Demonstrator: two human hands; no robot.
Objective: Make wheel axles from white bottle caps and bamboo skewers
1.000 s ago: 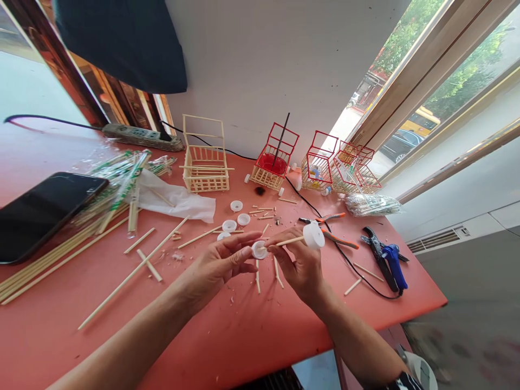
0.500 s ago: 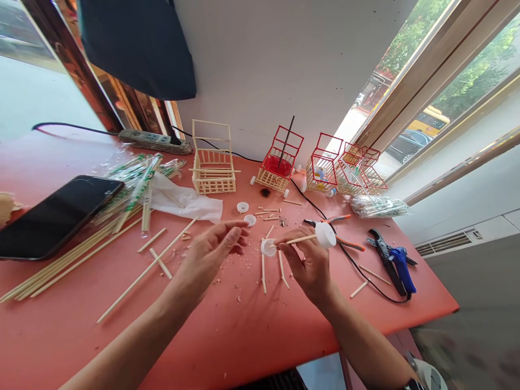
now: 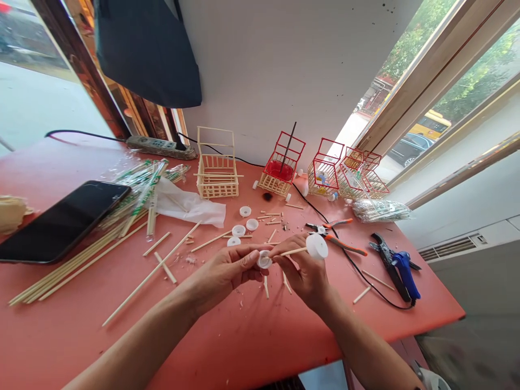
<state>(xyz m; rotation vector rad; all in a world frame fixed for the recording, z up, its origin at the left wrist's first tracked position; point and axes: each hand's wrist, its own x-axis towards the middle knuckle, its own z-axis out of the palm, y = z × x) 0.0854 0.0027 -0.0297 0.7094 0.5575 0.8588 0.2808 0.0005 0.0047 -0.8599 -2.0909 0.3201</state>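
My right hand (image 3: 304,271) pinches a short wooden stick (image 3: 293,251), held nearly level above the table. A white plastic cap (image 3: 317,246) sits on the stick's right end. At its left end is a second white cap (image 3: 265,260), its hollow side partly visible. My left hand (image 3: 221,271) closes thumb and fingers on that second cap. Just beyond my left hand lie loose white caps, one of them (image 3: 238,231) near a thin stick. Below my hands, several short sticks (image 3: 266,287) rest on the table, partly hidden.
At the back stand stick-built carts, one plain (image 3: 217,181) and one red-topped (image 3: 280,173). Pliers (image 3: 341,244), a cutter (image 3: 390,265) and a blue glue gun (image 3: 405,273) lie right, with a black cord. Left are a phone (image 3: 65,219), long sticks (image 3: 77,262) and wrapped chopsticks (image 3: 140,197).
My left hand has moved right and closed on the cap at the stick's left end; before, its fingers were apart, away from it. The right hand keeps its hold on the stick.
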